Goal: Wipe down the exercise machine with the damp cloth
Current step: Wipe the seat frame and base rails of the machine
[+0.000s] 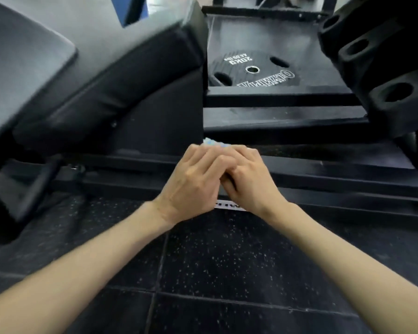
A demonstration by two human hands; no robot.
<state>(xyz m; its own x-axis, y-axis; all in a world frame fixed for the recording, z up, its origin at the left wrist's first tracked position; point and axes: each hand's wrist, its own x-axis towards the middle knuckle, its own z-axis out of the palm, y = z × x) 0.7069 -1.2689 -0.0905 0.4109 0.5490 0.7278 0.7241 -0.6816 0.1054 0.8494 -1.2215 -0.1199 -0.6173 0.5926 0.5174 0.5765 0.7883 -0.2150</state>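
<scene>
A black rubber floor (227,273) with pale speckles and thin tile seams carries the black exercise machine (135,92), whose long base rail (336,186) lies directly on it. Beyond the rail, a low black platform (275,116) holds a weight plate (251,71) lying flat, marked 20KG. A white label (223,204) shows at the rail's near edge.

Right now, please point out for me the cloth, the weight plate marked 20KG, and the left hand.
cloth (214,142): head view, on the pale edge showing beyond the fingers.
weight plate (263,79): head view, on its flat top face near the centre hole.
left hand (194,179): head view, on the back of the hand.
</scene>
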